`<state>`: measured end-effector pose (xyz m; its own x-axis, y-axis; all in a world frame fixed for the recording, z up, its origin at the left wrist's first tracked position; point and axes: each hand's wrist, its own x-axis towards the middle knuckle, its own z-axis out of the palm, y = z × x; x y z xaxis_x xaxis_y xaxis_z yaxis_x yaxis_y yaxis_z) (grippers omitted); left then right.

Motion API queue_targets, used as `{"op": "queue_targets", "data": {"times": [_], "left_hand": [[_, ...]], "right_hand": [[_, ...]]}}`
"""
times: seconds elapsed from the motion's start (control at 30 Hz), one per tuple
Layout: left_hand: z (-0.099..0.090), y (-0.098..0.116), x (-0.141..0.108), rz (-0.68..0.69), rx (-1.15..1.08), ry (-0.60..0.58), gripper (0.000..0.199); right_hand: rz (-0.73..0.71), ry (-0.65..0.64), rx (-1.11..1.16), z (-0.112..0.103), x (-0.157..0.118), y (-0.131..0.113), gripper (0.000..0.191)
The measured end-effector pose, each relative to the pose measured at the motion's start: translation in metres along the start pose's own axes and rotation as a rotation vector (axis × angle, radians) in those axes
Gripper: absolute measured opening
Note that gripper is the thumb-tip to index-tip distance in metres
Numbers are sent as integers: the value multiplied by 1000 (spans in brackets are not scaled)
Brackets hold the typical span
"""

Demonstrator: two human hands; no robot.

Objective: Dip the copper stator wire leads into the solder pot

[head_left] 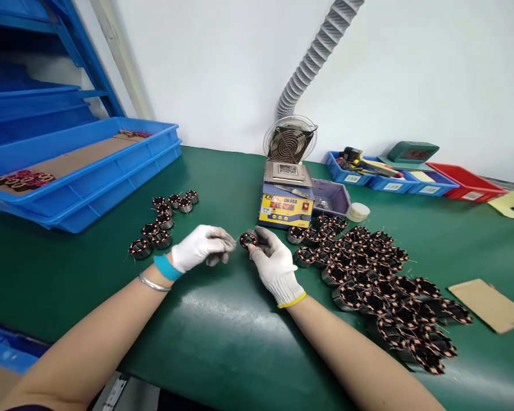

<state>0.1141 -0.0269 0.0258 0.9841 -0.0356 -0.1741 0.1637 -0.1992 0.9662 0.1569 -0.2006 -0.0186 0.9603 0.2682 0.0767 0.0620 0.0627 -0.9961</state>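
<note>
My right hand [276, 260], in a white knitted glove with a yellow cuff edge, grips a motor stator [249, 240] wound with copper wire. The stator's round face is turned toward me. Just left of it is my left hand [203, 248], gloved in white with a blue band at the wrist. Its fingertips are pressed together close to the stator; whatever they pinch, perhaps a thin wire end, is too small to make out. A large group of similar stators [362, 260] stands on the right of the green table [223, 342]. Several more stators [161, 221] stand on the left.
Behind my hands stands a yellow and blue solder pot [285, 208] with a fan, below a grey duct hose [312, 63]. A purple tray [336, 197], blue bins [389, 181] and a red bin [466, 182] line the back. A blue crate [124, 182] stands left; cardboard [490, 305] lies right.
</note>
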Motion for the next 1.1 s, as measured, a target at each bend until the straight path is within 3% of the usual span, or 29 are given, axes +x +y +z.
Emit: {"op": "queue_targets", "data": {"times": [0.1,0.2,0.27,0.33,0.53,0.6,0.67,0.73,0.8,0.9,1.1], "left_hand": [[-6,0,1,117,-211,160,37],[9,-2,2,177,-63,222,45],[21,-1,0,176,89,208,39],[26,3,-3,156,87,209,33],[11,12,-2,163,-465,497,25],[16,10,0,11,-546,377,26],[26,7,1,-137,-605,160,30],[37,4,-1,-195,-637,-1,35],[42,2,-2,-200,-633,-86,33],[40,0,-2,-204,-587,-113,30],[29,2,-1,-186,-282,-9,36]], "right_hand": [[18,11,75,2,-1,-4,53],[38,-3,80,3,-3,-7,52],[50,-33,77,3,-3,-9,50],[60,-42,88,2,-1,-9,48],[129,2,128,-3,8,-6,49],[145,7,171,-4,9,-6,52],[128,0,196,-4,8,-7,53],[87,-20,202,-3,6,-8,51],[55,-48,207,-1,5,-9,51],[41,-70,192,0,4,-8,53],[3,-57,148,2,6,-3,53]]}}
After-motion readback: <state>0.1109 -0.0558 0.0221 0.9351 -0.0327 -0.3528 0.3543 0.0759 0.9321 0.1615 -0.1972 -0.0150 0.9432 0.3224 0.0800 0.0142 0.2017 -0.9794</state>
